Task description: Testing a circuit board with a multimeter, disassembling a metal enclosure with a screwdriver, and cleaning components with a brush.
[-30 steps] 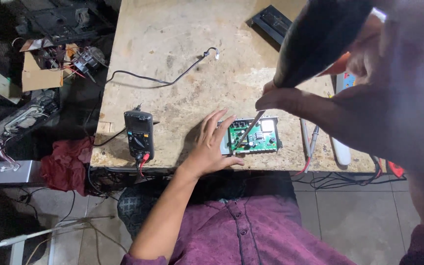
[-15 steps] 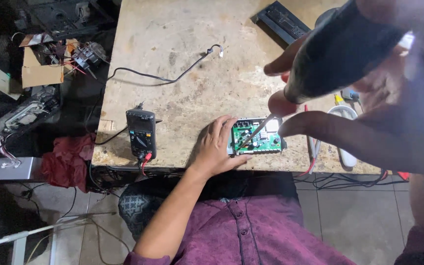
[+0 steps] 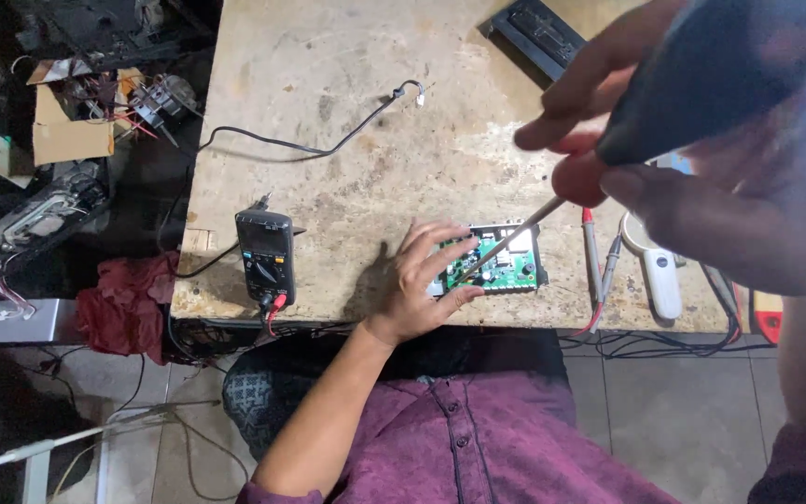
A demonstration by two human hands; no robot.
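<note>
My left hand [image 3: 419, 285] lies spread and flat on the near edge of the counter [image 3: 347, 159], fingers splayed over the left side of the green circuit board [image 3: 499, 266] to pin it down; it grips nothing, it only presses. My right hand [image 3: 701, 159] is up close to the camera, large and blurred, closed around the dark handle of a screwdriver [image 3: 515, 233] whose thin shaft slants down and left until the tip meets the board near its middle. To do this well I judge the tip should sit square on its spot before any turn or push, with the left fingers kept clear of the shaft so a slip does not catch them. The board sits at the near edge, just right of centre, so steady downward pressure matters more than force. My left forearm comes up from my lap, wrist bent slightly; the right wrist is raised high. A black meter [image 3: 266, 257] stands to the left, and red and black probes [image 3: 597, 261] lie to the right of the board.
</note>
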